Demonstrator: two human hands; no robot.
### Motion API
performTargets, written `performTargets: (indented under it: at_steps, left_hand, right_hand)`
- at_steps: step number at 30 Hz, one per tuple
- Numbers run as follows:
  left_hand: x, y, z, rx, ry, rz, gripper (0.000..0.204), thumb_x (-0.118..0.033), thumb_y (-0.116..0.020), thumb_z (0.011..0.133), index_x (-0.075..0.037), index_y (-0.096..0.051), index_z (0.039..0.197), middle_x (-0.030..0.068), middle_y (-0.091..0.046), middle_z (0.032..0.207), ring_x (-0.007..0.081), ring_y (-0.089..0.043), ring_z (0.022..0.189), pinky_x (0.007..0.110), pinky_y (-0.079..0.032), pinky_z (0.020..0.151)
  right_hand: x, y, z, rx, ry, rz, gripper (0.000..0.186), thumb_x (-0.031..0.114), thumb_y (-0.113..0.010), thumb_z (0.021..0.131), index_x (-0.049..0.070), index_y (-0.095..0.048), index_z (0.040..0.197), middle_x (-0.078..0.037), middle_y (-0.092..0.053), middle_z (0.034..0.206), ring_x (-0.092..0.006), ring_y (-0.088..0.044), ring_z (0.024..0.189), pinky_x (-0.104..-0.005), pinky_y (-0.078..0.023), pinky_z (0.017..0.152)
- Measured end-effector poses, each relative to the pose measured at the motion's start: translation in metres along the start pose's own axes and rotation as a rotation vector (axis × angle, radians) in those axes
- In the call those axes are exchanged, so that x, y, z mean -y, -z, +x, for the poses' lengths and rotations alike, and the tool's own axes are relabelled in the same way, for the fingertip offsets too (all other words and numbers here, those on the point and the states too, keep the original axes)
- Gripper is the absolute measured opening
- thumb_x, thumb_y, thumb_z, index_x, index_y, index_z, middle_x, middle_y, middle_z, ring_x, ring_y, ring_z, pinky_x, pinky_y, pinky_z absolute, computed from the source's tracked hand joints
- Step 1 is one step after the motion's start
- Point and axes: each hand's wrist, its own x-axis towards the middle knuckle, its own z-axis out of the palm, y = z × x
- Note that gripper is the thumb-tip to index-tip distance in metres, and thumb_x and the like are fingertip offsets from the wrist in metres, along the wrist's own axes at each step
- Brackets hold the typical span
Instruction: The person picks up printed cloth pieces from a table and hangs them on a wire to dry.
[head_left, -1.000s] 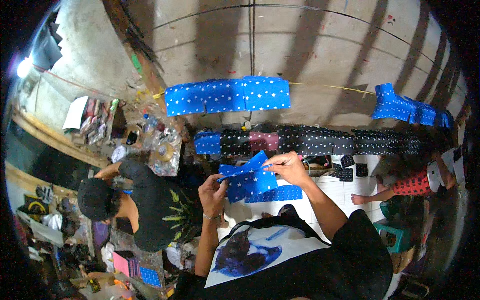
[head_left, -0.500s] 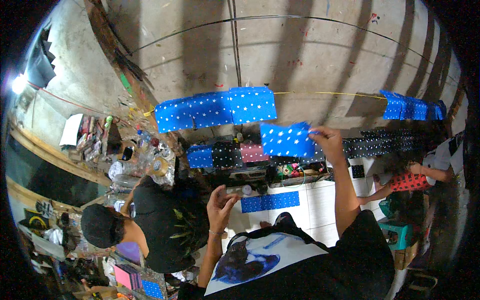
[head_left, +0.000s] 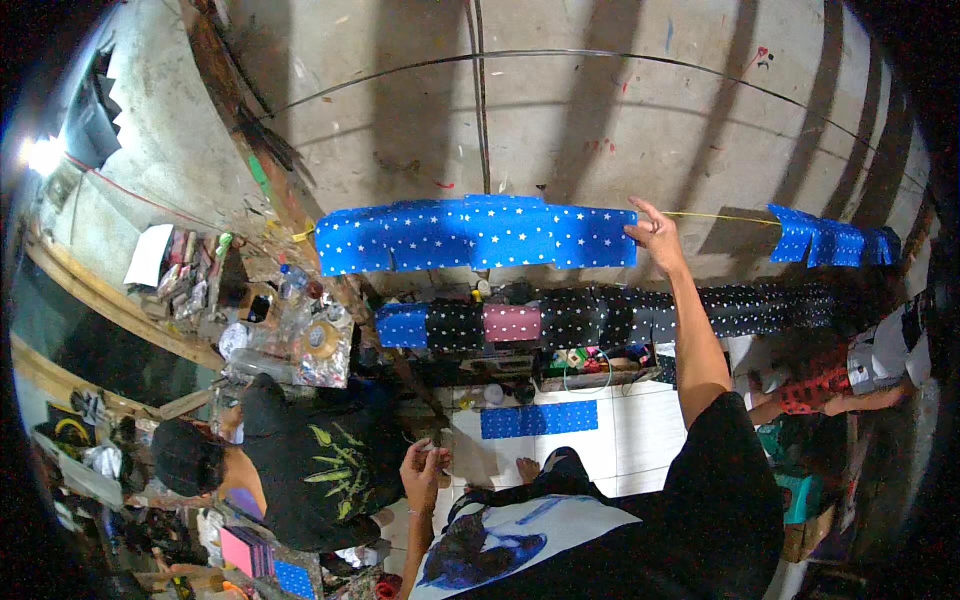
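Observation:
My right hand is raised at the right end of a row of blue sheets with white stars, which hang over a yellow string. Its index finger and thumb are spread, and the thumb side is at the edge of the rightmost blue sheet. Lower down, my left hand is held in front of my body with its fingers curled together. Whatever may be between those fingertips is too small to make out.
Below hangs a row of black dotted sheets with one maroon sheet. More blue sheets hang at the far right. A blue strip lies on white tiles. A person in black sits at the left; another person's red clothing shows right.
The blue sheet in my right hand has gone up onto the yellow string beside the others. My right hand has risen and its fingers have spread; my left hand has dropped lower.

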Motion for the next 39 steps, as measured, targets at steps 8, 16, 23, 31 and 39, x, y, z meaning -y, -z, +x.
performTargets:
  at_steps: [8, 16, 23, 31, 39]
  left_hand:
    - [0.023, 0.005, -0.003, 0.025, 0.014, 0.048, 0.023, -0.01, -0.056, 0.092, 0.001, -0.053, 0.111, 0.0128, -0.067, 0.089, 0.0195, -0.066, 0.078, 0.031, -0.054, 0.07]
    - [0.017, -0.003, -0.003, 0.04, 0.071, 0.004, 0.023, -0.01, -0.057, 0.092, 0.003, -0.054, 0.11, 0.0151, -0.066, 0.091, 0.0215, -0.066, 0.079, 0.032, -0.054, 0.073]
    - [0.024, 0.003, 0.001, 0.052, 0.043, 0.006, 0.021, -0.009, -0.055, 0.092, 0.003, -0.054, 0.109, 0.0146, -0.066, 0.09, 0.0202, -0.066, 0.078, 0.03, -0.053, 0.071]
    - [0.035, 0.008, 0.005, 0.04, 0.073, -0.053, 0.019, -0.009, -0.055, 0.092, 0.003, -0.055, 0.107, 0.0141, -0.066, 0.089, 0.0194, -0.066, 0.077, 0.03, -0.054, 0.071]
    - [0.042, 0.007, 0.007, 0.032, 0.087, -0.083, 0.02, -0.009, -0.055, 0.092, 0.003, -0.055, 0.107, 0.0139, -0.066, 0.089, 0.0197, -0.066, 0.078, 0.03, -0.054, 0.072]
  right_hand:
    - [-0.011, 0.0, 0.004, 0.008, 0.028, 0.056, 0.054, -0.002, -0.064, 0.082, 0.006, -0.046, 0.132, -0.005, -0.068, 0.092, -0.0083, -0.061, 0.078, -0.0236, -0.05, 0.072]
    - [-0.015, -0.001, 0.004, -0.047, -0.033, 0.052, 0.058, -0.003, -0.064, 0.081, 0.011, -0.045, 0.134, -0.001, -0.066, 0.092, -0.0073, -0.059, 0.08, -0.0245, -0.049, 0.072]
    - [-0.018, -0.002, 0.01, -0.099, 0.031, 0.004, 0.052, -0.003, -0.063, 0.082, 0.008, -0.049, 0.131, -0.003, -0.068, 0.084, -0.0065, -0.059, 0.072, -0.0214, -0.048, 0.064]
    - [0.003, -0.002, 0.01, -0.103, 0.026, 0.106, 0.045, -0.003, -0.062, 0.082, 0.007, -0.054, 0.125, -0.004, -0.069, 0.083, -0.006, -0.059, 0.069, -0.019, -0.045, 0.061]
    - [0.043, -0.007, 0.022, -0.115, 0.096, 0.076, 0.041, -0.002, -0.061, 0.083, 0.005, -0.055, 0.123, -0.005, -0.068, 0.082, -0.0079, -0.06, 0.068, -0.0205, -0.047, 0.062]
